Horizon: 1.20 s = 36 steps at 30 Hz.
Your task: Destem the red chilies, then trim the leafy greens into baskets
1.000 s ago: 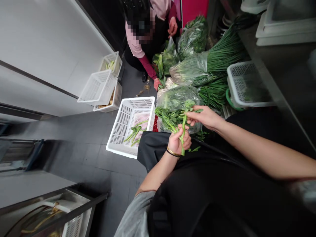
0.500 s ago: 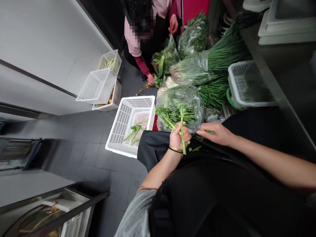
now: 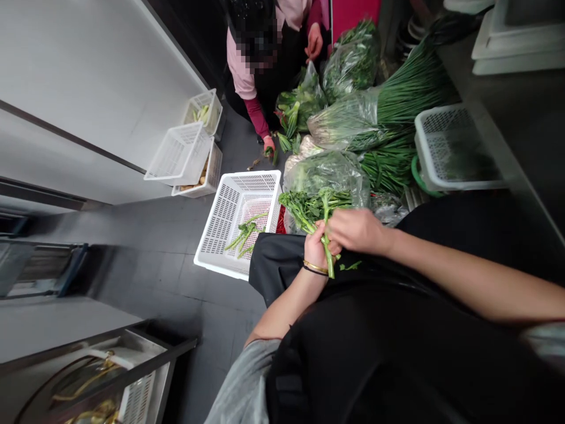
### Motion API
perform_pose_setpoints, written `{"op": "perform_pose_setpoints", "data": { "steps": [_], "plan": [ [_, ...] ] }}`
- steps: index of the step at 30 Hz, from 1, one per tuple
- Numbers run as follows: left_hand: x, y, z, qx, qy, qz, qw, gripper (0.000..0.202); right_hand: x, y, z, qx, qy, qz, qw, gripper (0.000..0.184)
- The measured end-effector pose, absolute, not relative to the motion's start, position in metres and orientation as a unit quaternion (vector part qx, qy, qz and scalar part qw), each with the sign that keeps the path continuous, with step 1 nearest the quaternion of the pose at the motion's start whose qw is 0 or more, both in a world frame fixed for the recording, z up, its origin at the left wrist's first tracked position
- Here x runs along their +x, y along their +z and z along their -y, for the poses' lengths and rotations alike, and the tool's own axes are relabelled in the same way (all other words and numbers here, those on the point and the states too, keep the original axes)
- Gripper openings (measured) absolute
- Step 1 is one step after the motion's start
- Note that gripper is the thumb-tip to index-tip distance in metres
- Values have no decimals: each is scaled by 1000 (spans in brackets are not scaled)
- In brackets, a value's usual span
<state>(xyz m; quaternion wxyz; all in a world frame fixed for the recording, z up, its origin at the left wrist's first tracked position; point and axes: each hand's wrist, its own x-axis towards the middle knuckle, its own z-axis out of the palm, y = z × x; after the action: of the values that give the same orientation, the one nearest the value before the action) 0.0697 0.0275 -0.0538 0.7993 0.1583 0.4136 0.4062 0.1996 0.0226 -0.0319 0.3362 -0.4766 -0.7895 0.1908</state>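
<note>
My left hand (image 3: 315, 246) is closed around green broccolini stalks (image 3: 329, 265), one of them standing nearly upright with its florets above my fingers. Against that stalk, just above my left hand, my right hand (image 3: 359, 231) is closed; what its fingertips pinch is hidden. More broccolini (image 3: 304, 209) lies right behind my hands, at the front of a clear plastic bag (image 3: 344, 168). A torn leaf piece (image 3: 351, 266) rests on my dark apron below. To the left, a white perforated basket (image 3: 216, 227) holds several broccolini stems (image 3: 245, 235).
Bagged spring onions (image 3: 344, 123) and leafy greens (image 3: 353, 65) lie beyond. A co-worker's hand (image 3: 269, 144) reaches to greens on the floor. White baskets (image 3: 179, 156) stand along the left wall. A white basket (image 3: 457, 147) sits at right, beside a metal table edge (image 3: 516, 171).
My right hand has moved left and up, from beside the apron to the stalk in my left hand. The co-worker's lower hand has shifted down slightly, with greens at its fingers.
</note>
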Motion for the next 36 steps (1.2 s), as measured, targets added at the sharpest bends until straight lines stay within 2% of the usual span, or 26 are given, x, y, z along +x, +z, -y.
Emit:
{"op": "perform_pose_setpoints", "data": {
  "steps": [2,4,7,10,15,19,21,23,25,28,31,34,36],
  "plan": [
    [68,-56,-28,187,430,-444,764,26,200,-37,-10,-384,262,817,341,27],
    [69,-58,-26,230,444,-445,743,32,211,-43,-10,-430,370,736,368,26],
    [72,-61,-19,298,458,-426,721,37,230,-45,-31,-539,519,513,420,32],
    [73,-64,-13,374,449,-418,696,38,235,-42,-52,-523,590,418,451,42],
    [72,-72,-10,404,440,-433,674,40,213,-44,-54,-528,592,376,479,48],
    [70,-72,-15,357,479,-416,685,38,201,-51,-32,-508,607,364,490,41],
    [67,-68,-21,323,480,-397,713,34,208,-55,-21,-505,582,458,442,31],
    [62,-63,-27,281,451,-370,762,29,223,-57,-15,-504,573,543,351,23],
    [57,-59,-32,233,412,-341,812,24,240,-57,-19,-509,606,538,290,32],
    [54,-55,-33,175,369,-314,857,16,251,-51,-36,-511,655,440,340,54],
    [55,-56,-29,161,336,-297,879,18,239,-44,-53,-506,634,409,417,42],
    [58,-59,-25,171,343,-297,875,16,219,-42,-55,-558,561,438,427,40],
    [61,-62,-23,178,363,-308,861,13,212,-45,-46,-595,465,507,414,35]
  ]
}}
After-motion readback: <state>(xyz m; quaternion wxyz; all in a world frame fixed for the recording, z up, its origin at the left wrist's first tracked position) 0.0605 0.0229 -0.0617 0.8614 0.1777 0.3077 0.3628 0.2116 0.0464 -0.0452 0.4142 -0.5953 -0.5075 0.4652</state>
